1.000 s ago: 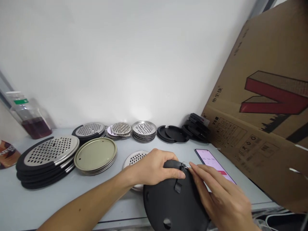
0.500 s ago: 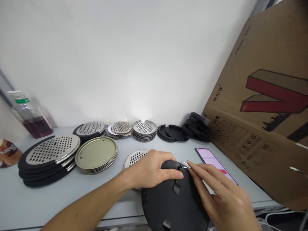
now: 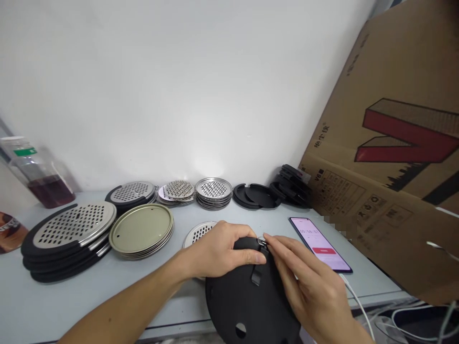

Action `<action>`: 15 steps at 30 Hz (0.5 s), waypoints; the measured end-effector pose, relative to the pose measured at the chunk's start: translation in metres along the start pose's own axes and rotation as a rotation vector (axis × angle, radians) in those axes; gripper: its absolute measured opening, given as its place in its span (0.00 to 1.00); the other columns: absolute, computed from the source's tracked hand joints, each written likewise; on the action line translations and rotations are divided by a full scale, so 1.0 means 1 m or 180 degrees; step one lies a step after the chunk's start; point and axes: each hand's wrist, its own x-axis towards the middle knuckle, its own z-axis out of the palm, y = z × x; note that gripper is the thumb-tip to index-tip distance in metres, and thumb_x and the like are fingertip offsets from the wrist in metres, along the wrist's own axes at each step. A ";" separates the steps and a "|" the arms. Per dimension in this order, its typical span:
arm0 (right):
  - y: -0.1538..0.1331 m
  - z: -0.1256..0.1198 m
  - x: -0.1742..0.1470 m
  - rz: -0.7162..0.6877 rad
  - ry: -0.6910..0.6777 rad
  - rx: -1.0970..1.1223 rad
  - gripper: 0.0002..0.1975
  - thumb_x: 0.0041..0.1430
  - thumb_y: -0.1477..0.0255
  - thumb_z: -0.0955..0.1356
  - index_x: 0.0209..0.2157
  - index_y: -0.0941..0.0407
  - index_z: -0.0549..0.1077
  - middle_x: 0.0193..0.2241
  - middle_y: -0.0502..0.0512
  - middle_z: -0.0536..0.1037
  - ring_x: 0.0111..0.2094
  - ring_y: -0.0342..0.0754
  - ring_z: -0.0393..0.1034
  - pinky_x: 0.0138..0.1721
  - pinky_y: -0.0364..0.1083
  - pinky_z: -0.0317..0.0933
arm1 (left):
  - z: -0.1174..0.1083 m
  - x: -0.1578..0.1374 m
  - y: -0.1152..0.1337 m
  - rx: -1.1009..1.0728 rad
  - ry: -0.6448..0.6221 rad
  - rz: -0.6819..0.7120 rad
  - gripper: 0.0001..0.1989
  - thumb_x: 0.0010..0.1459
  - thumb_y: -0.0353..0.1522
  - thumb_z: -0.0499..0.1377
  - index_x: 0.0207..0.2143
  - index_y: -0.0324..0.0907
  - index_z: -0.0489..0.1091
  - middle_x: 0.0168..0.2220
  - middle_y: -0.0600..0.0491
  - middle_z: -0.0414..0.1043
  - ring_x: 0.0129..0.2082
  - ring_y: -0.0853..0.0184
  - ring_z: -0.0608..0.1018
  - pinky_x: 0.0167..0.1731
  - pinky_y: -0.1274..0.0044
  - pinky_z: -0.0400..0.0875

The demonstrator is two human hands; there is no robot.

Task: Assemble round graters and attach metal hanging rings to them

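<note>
My left hand [image 3: 229, 248] is closed on the upper rim of a round black plastic disc [image 3: 247, 306], thumb on the facing side. The disc is tilted up at the table's front edge, with a round hole low down and a short strap-like clip [image 3: 256, 276] near its top. At the rim, the fingertips of my right hand [image 3: 304, 282] pinch a small metal ring [image 3: 262, 241]. Behind my left hand lies a perforated metal disc [image 3: 199, 233], partly covered by the hand. Beside it is a stack of olive-gold round plates [image 3: 141, 229].
Black-rimmed grater discs [image 3: 71, 239] are stacked at left. Along the wall stand metal grater plates [image 3: 214, 191] and black rings [image 3: 256, 196]. A phone [image 3: 319, 243] lies right of my hands, before a large cardboard box [image 3: 394, 191]. A bottle [image 3: 39, 177] stands far left.
The black disc and both hands sit slightly further left in view, and more of the phone shows. My right fingertips remain at the metal ring, which now appears more upright.
</note>
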 end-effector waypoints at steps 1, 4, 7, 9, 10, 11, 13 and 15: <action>0.000 -0.005 0.003 0.0174 -0.0146 0.0235 0.19 0.61 0.80 0.63 0.53 0.54 0.69 0.46 0.58 0.75 0.44 0.48 0.72 0.45 0.43 0.68 | 0.000 0.000 0.001 -0.0027 -0.0019 -0.0035 0.14 0.56 0.43 0.60 0.32 0.40 0.70 0.27 0.59 0.70 0.27 0.73 0.70 0.26 0.82 0.61; 0.002 -0.022 0.010 0.1006 -0.0340 0.0701 0.10 0.60 0.72 0.66 0.43 0.52 0.76 0.40 0.55 0.77 0.40 0.48 0.73 0.38 0.42 0.70 | -0.003 0.000 0.005 -0.0100 -0.0092 -0.0112 0.15 0.54 0.44 0.61 0.32 0.40 0.71 0.28 0.58 0.72 0.28 0.72 0.72 0.25 0.82 0.61; 0.004 -0.027 0.013 0.1638 -0.0256 0.1062 0.06 0.56 0.67 0.70 0.32 0.53 0.78 0.32 0.54 0.79 0.35 0.49 0.73 0.31 0.40 0.69 | -0.004 0.001 0.008 -0.0194 -0.0028 -0.0139 0.15 0.53 0.44 0.62 0.32 0.40 0.72 0.28 0.57 0.73 0.29 0.71 0.73 0.26 0.82 0.62; 0.004 -0.020 0.011 0.1913 -0.0107 0.1215 0.07 0.54 0.65 0.70 0.29 0.53 0.78 0.31 0.54 0.79 0.35 0.49 0.73 0.32 0.41 0.68 | 0.000 0.002 0.007 -0.0253 0.0071 -0.0165 0.15 0.54 0.43 0.61 0.32 0.39 0.72 0.28 0.57 0.73 0.29 0.70 0.73 0.26 0.82 0.62; 0.004 -0.014 0.010 0.2025 -0.0013 0.1270 0.07 0.54 0.65 0.70 0.28 0.53 0.79 0.31 0.54 0.79 0.35 0.49 0.73 0.32 0.41 0.68 | 0.003 0.002 0.006 -0.0281 0.0094 -0.0131 0.14 0.54 0.43 0.62 0.32 0.39 0.73 0.28 0.57 0.73 0.29 0.70 0.73 0.26 0.82 0.62; 0.002 -0.009 0.009 0.2104 0.0060 0.1327 0.07 0.54 0.64 0.70 0.28 0.53 0.79 0.30 0.54 0.79 0.34 0.49 0.73 0.32 0.42 0.68 | 0.008 0.003 0.005 -0.0333 0.0071 -0.0042 0.13 0.54 0.41 0.62 0.33 0.39 0.73 0.29 0.57 0.74 0.30 0.70 0.73 0.27 0.82 0.63; 0.000 -0.001 0.005 0.2185 0.0125 0.1410 0.08 0.53 0.63 0.71 0.28 0.53 0.79 0.29 0.54 0.79 0.31 0.49 0.73 0.32 0.42 0.67 | 0.019 0.004 0.002 -0.0469 -0.0069 0.0196 0.12 0.53 0.39 0.63 0.35 0.40 0.74 0.31 0.56 0.75 0.32 0.69 0.74 0.31 0.81 0.65; 0.002 0.000 -0.001 0.2378 0.0318 0.1302 0.10 0.51 0.62 0.72 0.27 0.53 0.79 0.30 0.54 0.79 0.32 0.50 0.73 0.32 0.43 0.67 | 0.026 0.006 0.001 -0.0566 -0.0118 0.0209 0.14 0.52 0.40 0.64 0.36 0.40 0.75 0.32 0.55 0.76 0.33 0.68 0.75 0.32 0.81 0.66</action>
